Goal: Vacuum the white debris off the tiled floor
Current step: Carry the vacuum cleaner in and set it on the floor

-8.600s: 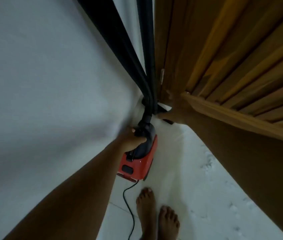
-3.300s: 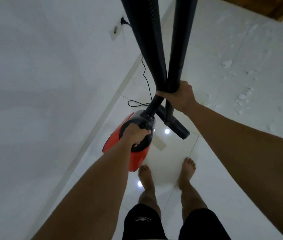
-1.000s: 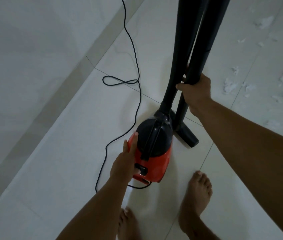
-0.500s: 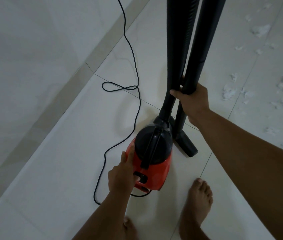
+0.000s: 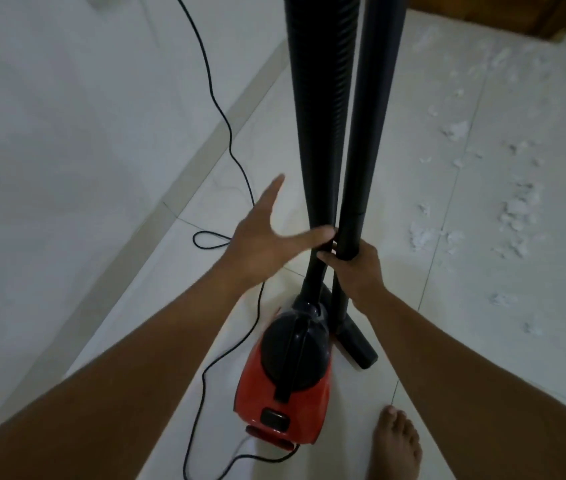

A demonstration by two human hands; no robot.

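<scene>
Left grip point(image 5: 267, 237): open, fingers spread, thumb tip at the ribbed hose point(image 5: 323, 116).
Right grip point(image 5: 356, 268): curled round the black wand point(image 5: 368, 133), just beside the hose.
Vacuum point(image 5: 285, 393): red body on the tiled floor point(image 5: 454, 265), cord point(image 5: 230, 143) trailing left.
White debris point(image 5: 516, 209): scattered on tiles right of the wand — apart from the nozzle point(image 5: 357, 344).

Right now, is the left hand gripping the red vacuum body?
No, the left hand is open with fingers spread, up by the black hose, off the red vacuum body.
</scene>
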